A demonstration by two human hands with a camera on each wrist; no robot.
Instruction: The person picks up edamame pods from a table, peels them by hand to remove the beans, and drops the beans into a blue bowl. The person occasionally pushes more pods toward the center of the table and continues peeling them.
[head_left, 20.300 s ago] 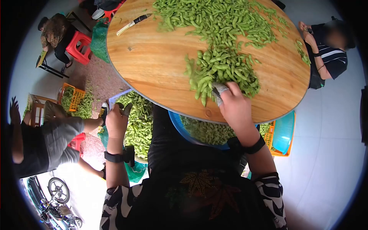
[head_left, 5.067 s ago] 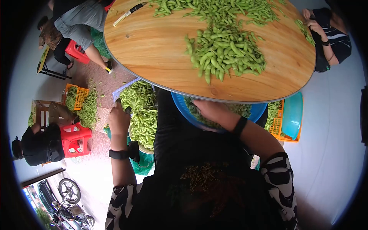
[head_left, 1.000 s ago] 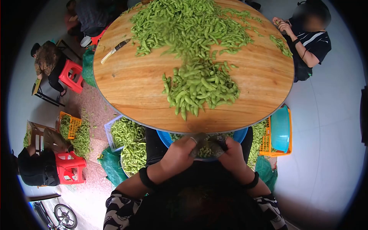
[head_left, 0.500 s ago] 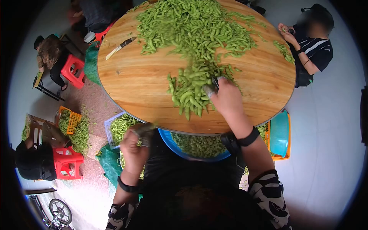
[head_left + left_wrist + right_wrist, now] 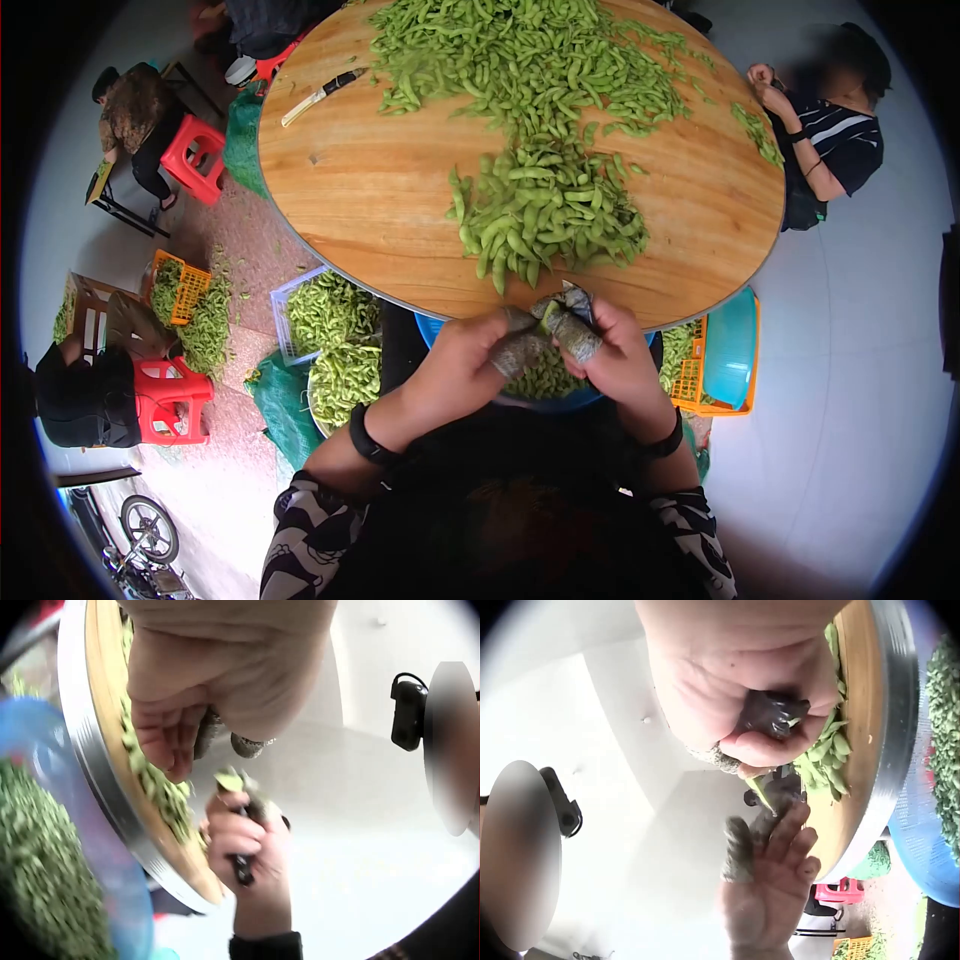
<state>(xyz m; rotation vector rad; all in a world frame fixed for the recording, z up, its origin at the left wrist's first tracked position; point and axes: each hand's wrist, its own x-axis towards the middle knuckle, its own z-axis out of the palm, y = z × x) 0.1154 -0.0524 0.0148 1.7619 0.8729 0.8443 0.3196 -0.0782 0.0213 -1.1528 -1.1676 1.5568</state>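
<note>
In the head view, the left hand (image 5: pixel 455 365) and right hand (image 5: pixel 625 360) come together at the near edge of the round wooden table (image 5: pixel 350 215), both with grey-wrapped digits. The right hand's fingers curl round a black-handled tool (image 5: pixel 242 868), whose working end is hard to make out. A green pod (image 5: pixel 761 795) sticks out at the right thumb. The left hand (image 5: pixel 761 900) is close to it, fingers partly extended and thumb apart; contact is unclear. A heap of pods (image 5: pixel 550 215) lies on the table just beyond.
A blue basin (image 5: pixel 430 328) of small green pieces sits below the hands. A knife (image 5: pixel 322 97) lies at the table's left. Pod-filled crates and a teal basin (image 5: pixel 730 350) flank the lap. Other people sit around, one at the right.
Since half a second ago, the right hand has come back from the heap toward the body with a pod, and the left hand has moved right to meet it.
</note>
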